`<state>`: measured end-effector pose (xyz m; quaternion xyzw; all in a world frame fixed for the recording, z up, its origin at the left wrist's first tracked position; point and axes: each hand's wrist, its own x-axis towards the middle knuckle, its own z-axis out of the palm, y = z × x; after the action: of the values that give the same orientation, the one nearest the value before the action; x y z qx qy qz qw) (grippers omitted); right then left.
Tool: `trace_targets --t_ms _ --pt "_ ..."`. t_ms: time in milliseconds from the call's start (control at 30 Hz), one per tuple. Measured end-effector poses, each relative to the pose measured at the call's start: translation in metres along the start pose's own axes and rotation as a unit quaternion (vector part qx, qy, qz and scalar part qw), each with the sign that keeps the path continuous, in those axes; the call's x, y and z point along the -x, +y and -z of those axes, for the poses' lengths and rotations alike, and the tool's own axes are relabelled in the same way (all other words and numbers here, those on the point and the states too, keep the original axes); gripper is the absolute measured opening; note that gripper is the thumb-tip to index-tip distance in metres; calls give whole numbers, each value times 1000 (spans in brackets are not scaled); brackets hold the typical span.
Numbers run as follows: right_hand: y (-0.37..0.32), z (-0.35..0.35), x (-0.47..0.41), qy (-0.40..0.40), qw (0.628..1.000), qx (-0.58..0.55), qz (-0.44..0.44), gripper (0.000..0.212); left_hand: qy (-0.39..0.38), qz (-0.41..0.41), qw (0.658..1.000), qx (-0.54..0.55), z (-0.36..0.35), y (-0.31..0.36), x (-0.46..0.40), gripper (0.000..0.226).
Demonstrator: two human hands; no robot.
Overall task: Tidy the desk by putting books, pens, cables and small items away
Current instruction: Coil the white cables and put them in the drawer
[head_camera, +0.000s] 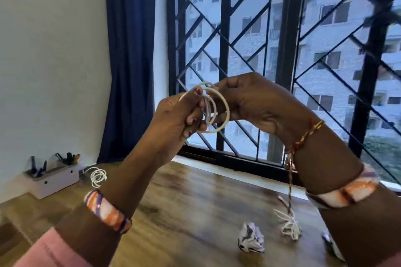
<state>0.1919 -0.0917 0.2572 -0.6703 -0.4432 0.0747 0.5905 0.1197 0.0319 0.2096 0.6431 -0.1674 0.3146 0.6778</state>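
**A:** Item one. What have your fingers got?

**B:** My left hand (176,115) has its fingers (196,95) curled round one side of a coiled white cable (213,108); thumb on top, loops bunched in the grip. My right hand (249,102) pinches the opposite side of the same coil. It is held up in the air between both hands, well above the tabletop (191,197), in front of the window grille (225,28).

**A:** Handling?

**B:** By my estimate: light, thin, springy. The loops fan apart, so it will likely uncoil if I loosen. Smooth jacket, somewhat slippery. Not fragile, though sharp kinks are best avoided. Hold it where the loops cross, all strands pinched together.

**A:** Further out?

**B:** Entry two: second white cable (97,176), loosely coiled, lying on the tabletop just beside a white desk organiser (54,178) with dark pens standing in it. Entry three: crumpled paper ball (251,238) near the front edge. Entry four: tangle of white cord (289,226) to its right, under my right forearm.

**A:** Brands, labels, writing?

**B:** None legible on anything.
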Motion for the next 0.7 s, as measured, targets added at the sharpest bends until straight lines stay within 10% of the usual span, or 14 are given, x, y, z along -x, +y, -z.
trace_targets --t_ms 300,567,700 --pt "40 -33 -33 -103 973 -207 -2 27 19 19 993 113 39 -19 -25 30" --pt "35 -78 -62 102 983 62 140 16 43 -25 997 58 82 -9 -17 26" --pt "34 -105 -76 83 981 40 168 11 134 -83 987 13 99 -4 -8 25"
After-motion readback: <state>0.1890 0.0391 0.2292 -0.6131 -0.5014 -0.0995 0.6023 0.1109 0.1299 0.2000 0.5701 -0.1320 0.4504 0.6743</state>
